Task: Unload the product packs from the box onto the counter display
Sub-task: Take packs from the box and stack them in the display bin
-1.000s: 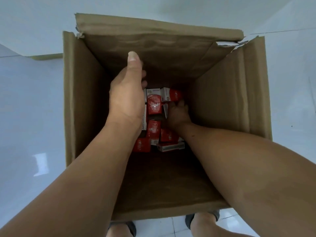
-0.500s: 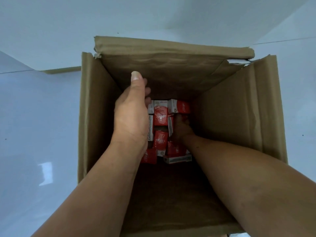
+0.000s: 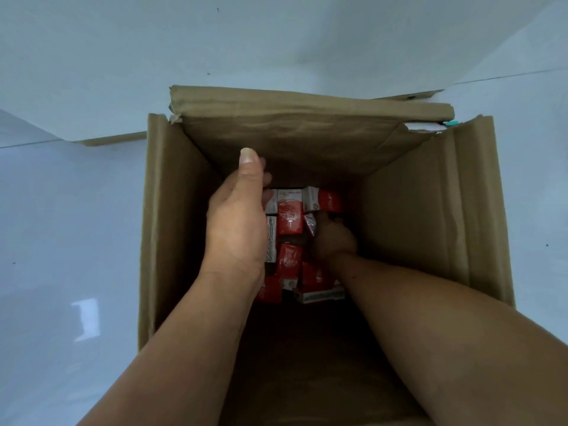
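left hand (image 3: 236,222): held inside box (image 3: 172,210), thumb straight, fingers curled, grip cannot be told | red-and-white packs (image 3: 289,222): heaped on box bottom | right hand (image 3: 335,239): sunk among packs, fingers hidden, grip cannot be told

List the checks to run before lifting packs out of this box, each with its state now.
1. Box open at the top: ok.
2. Red packs lying at the bottom, ready to take: ok.
3. Right hand down among the packs: ok.
4. Right hand's grip on a pack: cannot tell, its fingers are hidden.
5. Left hand holding packs: cannot tell, its palm side is hidden.
6. Counter display in sight for the set-down: not ok, it is outside the view.
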{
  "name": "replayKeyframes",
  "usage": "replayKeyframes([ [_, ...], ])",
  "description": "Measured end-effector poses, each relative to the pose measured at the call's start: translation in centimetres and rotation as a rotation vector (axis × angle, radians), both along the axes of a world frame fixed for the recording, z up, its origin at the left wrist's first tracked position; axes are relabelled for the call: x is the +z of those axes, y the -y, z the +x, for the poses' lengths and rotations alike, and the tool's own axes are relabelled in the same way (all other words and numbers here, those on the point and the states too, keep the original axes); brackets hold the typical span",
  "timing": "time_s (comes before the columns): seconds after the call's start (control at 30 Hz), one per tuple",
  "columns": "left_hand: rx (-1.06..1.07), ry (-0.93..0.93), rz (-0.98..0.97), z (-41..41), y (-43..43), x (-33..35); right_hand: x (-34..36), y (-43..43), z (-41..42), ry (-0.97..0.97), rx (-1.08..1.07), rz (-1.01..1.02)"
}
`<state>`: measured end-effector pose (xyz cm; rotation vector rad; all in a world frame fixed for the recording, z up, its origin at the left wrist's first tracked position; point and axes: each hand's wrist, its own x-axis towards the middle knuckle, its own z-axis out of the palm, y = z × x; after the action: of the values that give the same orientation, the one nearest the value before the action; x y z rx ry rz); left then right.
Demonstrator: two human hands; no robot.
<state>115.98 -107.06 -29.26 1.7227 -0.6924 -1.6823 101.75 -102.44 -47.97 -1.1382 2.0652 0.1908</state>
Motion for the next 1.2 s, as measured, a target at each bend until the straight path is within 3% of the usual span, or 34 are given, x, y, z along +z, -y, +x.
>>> replayKeyframes([
  [0.1, -0.004, 0.002, -0.008, 0.0, 0.1, 0.4, 0.6, 0.3, -0.5, -0.044, 0.053, 0.015],
  [0.2, -0.013, 0.015, -0.026, -0.1, 0.3, 0.7, 1.4, 0.5, -0.4, 0.03, -0.022, 0.035],
  [0.47, -0.02, 0.081, -0.015, 0.1, -1.2, 4.8, 9.2, 0.1, 0.3, 0.128, -0.157, -0.162],
  [0.7, 0.041, 0.081, -0.057, 0.5, -2.1, 18.3, 26.4, -0.6, 0.2, 0.176, -0.008, -0.351],
  [0.9, 0.064, 0.051, -0.147, 1.5, -3.3, 32.9, 42.8, -0.2, 0.4, 0.056, 0.114, -0.54],
  [1.2, 0.112, 0.009, -0.287, 1.8, -3.1, 55.2, 68.1, -0.5, 0.6, 0.168, 0.144, -0.815],
])
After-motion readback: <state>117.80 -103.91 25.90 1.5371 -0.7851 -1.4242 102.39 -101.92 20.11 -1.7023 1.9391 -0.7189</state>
